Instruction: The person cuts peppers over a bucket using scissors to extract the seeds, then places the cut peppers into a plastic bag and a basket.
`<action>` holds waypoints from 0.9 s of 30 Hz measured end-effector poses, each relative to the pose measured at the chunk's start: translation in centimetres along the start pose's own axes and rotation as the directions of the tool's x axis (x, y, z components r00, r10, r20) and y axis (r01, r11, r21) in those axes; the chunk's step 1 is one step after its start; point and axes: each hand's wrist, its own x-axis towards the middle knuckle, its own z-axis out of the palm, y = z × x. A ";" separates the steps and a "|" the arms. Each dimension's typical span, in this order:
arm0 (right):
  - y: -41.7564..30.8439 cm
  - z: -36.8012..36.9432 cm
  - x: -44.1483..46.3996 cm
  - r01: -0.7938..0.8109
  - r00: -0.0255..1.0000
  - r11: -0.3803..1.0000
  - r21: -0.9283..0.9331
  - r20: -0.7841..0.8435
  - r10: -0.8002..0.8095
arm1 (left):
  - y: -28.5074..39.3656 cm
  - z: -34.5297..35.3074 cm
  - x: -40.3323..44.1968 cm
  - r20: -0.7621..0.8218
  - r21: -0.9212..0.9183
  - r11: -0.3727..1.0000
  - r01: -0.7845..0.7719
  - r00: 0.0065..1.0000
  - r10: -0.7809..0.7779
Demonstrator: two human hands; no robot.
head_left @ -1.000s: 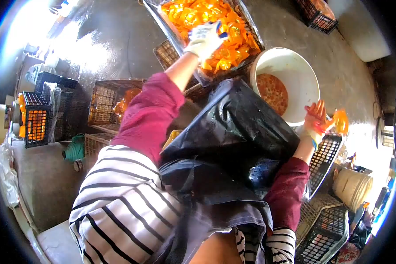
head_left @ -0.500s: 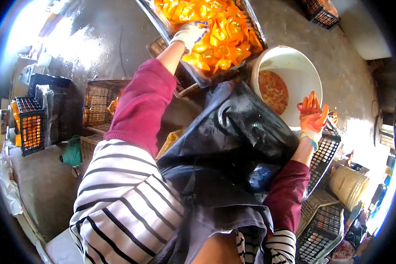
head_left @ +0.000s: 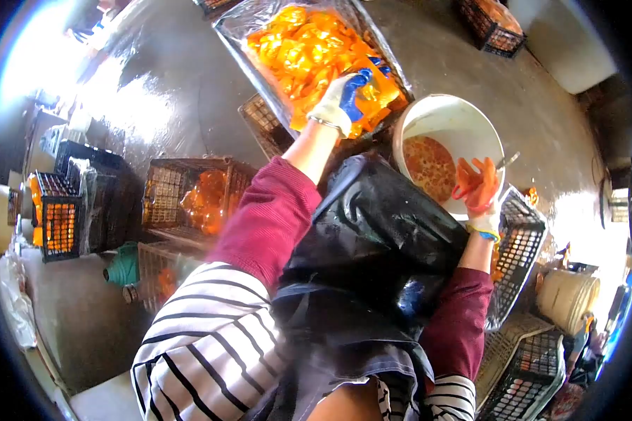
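My left hand (head_left: 340,102), in a white glove with blue-coated fingers, reaches into a plastic-lined crate (head_left: 230,43). Its thumb and fingers curl round a glossy orange piece, seemingly pepper, among a heap of orange pieces (head_left: 295,52). My right hand (head_left: 479,189) wears an orange-coated glove and hovers at the near rim of a white bucket (head_left: 481,126). A short metal blade (head_left: 510,161) sticks out beyond its fingers, and a bit of red shows on the other side; this looks like a small knife. Pale reddish-orange bits (head_left: 432,165) lie inside the bucket.
A black apron (head_left: 372,238) covers my lap. Crates with orange contents (head_left: 158,193) stand at left, beside a green twine spool (head_left: 123,264). Black crates (head_left: 516,256) and a cream bucket (head_left: 569,298) are at right. The concrete floor (head_left: 435,49) looks wet.
My left hand has moved right over the heap and turned, its blue fingers now round a piece. My right hand has turned from palm up, and the metal blade now shows.
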 end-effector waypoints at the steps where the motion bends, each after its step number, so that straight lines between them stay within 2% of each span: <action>1: 0.8 -2.1 0.9 -0.021 0.999 0.995 -0.100 0.032 0.025 | -1.0 1.4 0.5 0.014 -0.025 1.000 0.009 1.000 -0.009; 2: 1.5 -4.1 1.7 -0.036 0.997 0.979 -0.199 0.065 0.049 | -2.6 2.4 1.2 0.029 -0.118 0.992 -0.045 0.998 0.049; 3: 1.7 -3.1 1.3 -0.082 0.993 0.977 -0.199 0.063 0.096 | -4.1 3.0 2.6 0.054 -0.189 0.978 -0.089 0.993 0.101; 5: 1.5 -1.0 0.8 -0.161 0.975 0.955 -0.250 0.108 0.192 | -6.8 4.8 4.1 0.003 -0.279 0.950 -0.143 0.989 0.150; 6: 0.7 1.1 1.1 -0.362 0.927 0.816 -0.450 -0.084 0.364 | -8.1 5.6 4.9 -0.029 -0.211 0.960 -0.182 0.983 0.180; 7: 3.4 -1.8 2.5 -0.223 0.949 0.835 -0.504 0.083 0.303 | -9.5 6.2 5.5 -0.063 -0.184 0.966 -0.182 0.983 0.173; 9: 2.7 0.7 1.3 -0.360 0.914 0.853 -0.377 0.041 0.404 | -10.8 7.3 5.3 -0.042 -0.128 0.982 -0.138 0.990 0.134; 11: 3.7 -1.2 2.2 -0.317 0.897 0.886 -0.338 0.197 0.396 | -11.4 7.9 4.5 -0.015 0.086 0.988 -0.128 0.991 0.130; 13: 4.4 -2.6 2.4 -0.281 0.888 0.894 -0.350 0.258 0.380 | -12.1 7.5 5.3 0.039 0.073 0.995 -0.070 0.997 0.067; 18: 1.6 1.7 1.4 -0.224 0.925 0.828 -0.514 0.157 0.347 | -12.5 7.9 5.8 0.154 0.209 0.978 0.014 0.987 -0.047; 20: 0.9 1.4 1.4 -0.334 0.891 0.829 -0.448 0.138 0.433 | -12.7 8.0 5.7 0.187 0.264 0.964 0.026 0.979 -0.078; 21: 0.6 1.4 1.3 -0.387 0.870 0.824 -0.414 0.134 0.475 | -12.9 7.9 5.7 0.192 0.261 0.965 0.015 0.979 -0.067; 23: -0.2 2.0 1.0 -0.379 0.879 0.839 -0.391 0.131 0.459 | -12.7 8.2 5.5 0.200 0.254 0.967 -0.015 0.979 -0.037; 24: -0.3 2.2 0.9 -0.374 0.884 0.846 -0.381 0.131 0.449 | -12.4 8.6 4.9 0.220 0.130 0.992 0.002 0.975 -0.031; 27: 0.0 2.3 0.9 -0.302 0.927 0.835 -0.461 0.061 0.369 | -12.0 9.5 4.1 -0.058 0.374 0.925 0.069 0.997 -0.051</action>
